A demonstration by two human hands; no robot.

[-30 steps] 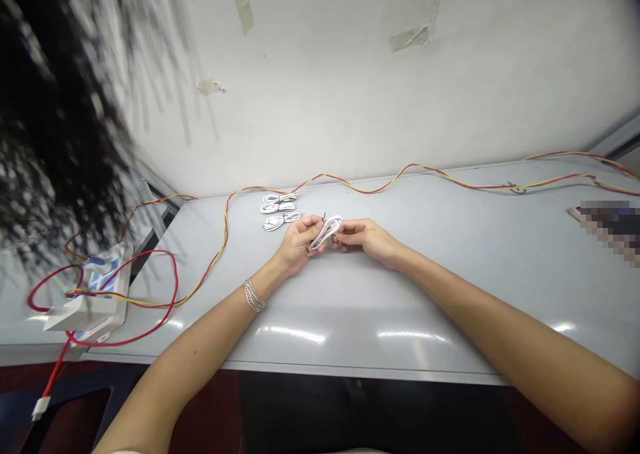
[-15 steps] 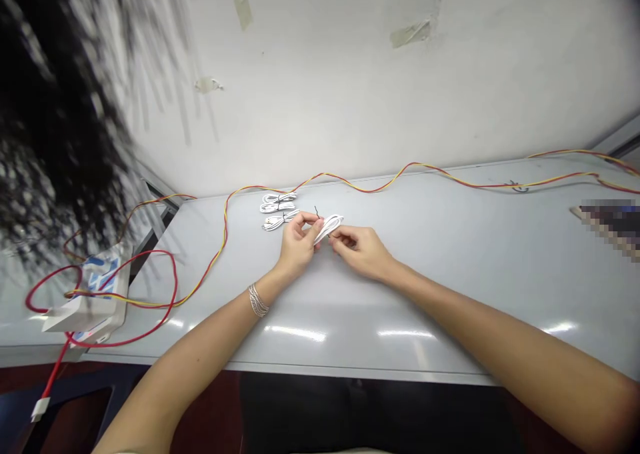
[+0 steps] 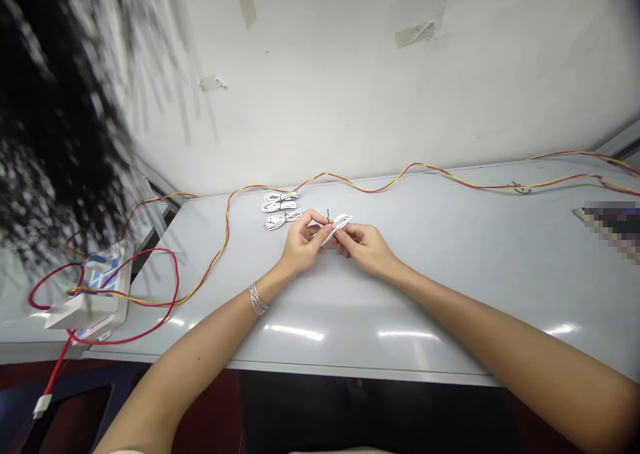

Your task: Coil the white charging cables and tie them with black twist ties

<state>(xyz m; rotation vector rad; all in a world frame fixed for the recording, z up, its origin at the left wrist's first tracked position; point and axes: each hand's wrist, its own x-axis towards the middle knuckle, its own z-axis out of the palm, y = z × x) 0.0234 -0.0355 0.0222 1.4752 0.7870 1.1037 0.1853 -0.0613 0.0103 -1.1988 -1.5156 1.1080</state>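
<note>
White coiled cable (image 3: pixel 336 230) is pinched pretty tight between the fingertips of the left hand (image 3: pixel 303 243) and the right hand (image 3: pixel 364 249). Other white cable bundles (image 3: pixel 281 211) are seen just past the left fingers.

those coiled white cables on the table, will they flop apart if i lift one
Probably not: each coiled white cable seems pinched at its middle by what looks like a dark tie, so it should lift as one bundle. The thin loops look light and bendy, so the ends will likely droop. A push would likely slide it, not roll it.
</note>
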